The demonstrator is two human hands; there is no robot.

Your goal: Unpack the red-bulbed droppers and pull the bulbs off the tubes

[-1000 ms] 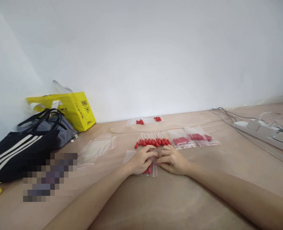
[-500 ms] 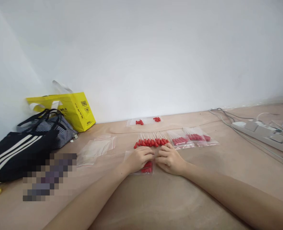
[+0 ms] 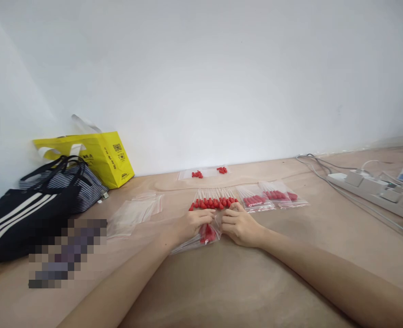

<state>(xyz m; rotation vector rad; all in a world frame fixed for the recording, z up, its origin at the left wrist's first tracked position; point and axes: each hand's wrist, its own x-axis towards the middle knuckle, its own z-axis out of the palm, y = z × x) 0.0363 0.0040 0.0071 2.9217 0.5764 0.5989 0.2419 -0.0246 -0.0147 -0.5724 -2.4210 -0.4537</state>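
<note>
Your left hand [image 3: 191, 225] and right hand [image 3: 240, 225] both pinched the zip bag [image 3: 201, 240]. An uneven pull could have spilled it or scattered the loose sticks [image 3: 213, 202] at 12 o'clock.

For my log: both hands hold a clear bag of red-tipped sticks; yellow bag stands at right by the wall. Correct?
No: head view shows the yellow bag at the left by the wall. Left hand and right hand hold the clear bag.
</note>
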